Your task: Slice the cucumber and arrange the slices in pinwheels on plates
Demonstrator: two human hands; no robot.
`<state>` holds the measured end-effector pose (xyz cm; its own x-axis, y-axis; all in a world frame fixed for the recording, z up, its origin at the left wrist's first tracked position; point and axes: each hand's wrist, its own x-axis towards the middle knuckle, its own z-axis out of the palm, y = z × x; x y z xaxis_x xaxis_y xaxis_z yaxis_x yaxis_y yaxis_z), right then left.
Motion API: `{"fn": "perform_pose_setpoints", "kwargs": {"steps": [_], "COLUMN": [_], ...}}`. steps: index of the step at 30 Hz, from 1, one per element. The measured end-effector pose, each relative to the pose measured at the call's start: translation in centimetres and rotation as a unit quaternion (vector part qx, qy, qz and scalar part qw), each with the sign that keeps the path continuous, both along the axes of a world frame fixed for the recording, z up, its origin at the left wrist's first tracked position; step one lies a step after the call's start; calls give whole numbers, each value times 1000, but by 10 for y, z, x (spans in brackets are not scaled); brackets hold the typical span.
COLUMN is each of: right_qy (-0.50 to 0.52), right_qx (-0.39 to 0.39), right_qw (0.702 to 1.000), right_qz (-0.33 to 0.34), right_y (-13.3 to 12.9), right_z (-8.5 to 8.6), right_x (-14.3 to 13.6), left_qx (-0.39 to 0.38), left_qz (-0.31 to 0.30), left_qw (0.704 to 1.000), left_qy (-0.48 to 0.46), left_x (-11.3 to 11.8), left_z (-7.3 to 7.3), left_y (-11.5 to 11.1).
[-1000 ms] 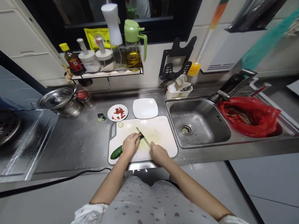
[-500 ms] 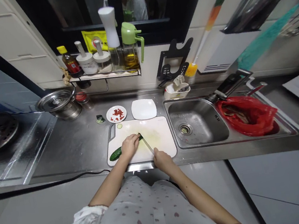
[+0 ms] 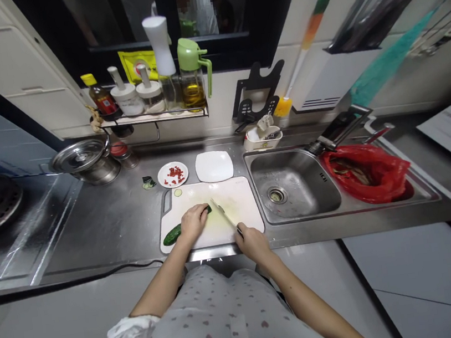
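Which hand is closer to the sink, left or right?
Right. The right hand, holding the knife, is just left of the sink; the left hand is farther left, holding the cucumber on the cutting board.

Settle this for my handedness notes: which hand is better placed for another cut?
Probably the right hand: it grips the knife, whose blade is just right of the cucumber's right end. The left hand is occupied, holding the cucumber on the cutting board.
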<state>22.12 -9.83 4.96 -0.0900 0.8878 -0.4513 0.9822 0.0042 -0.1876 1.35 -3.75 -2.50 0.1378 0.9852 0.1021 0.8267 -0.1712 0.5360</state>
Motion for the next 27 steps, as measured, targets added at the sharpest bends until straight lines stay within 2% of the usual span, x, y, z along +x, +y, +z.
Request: {"fn": "perform_pose_setpoints", "kwargs": {"steps": [8, 14, 20, 27], "right_qy": [16, -27, -38, -29], "right_qx": [55, 89, 123, 111], "right_qw": [998, 996, 990, 992], "right_qz": [-18, 6, 49, 60], "right_y": [3, 3, 2, 1], "right_z": [-2, -4, -4, -1], "right_x": [3, 4, 5, 9], "left_qx": [32, 68, 68, 0], "left_qz": [38, 52, 10, -20], "left_qw": [998, 995, 998, 1000], "left_qy": [-30, -48, -9, 22], "left_x": [0, 7, 21, 24], "left_z": [4, 10, 27, 39], "left_y": [2, 4, 6, 16]}}
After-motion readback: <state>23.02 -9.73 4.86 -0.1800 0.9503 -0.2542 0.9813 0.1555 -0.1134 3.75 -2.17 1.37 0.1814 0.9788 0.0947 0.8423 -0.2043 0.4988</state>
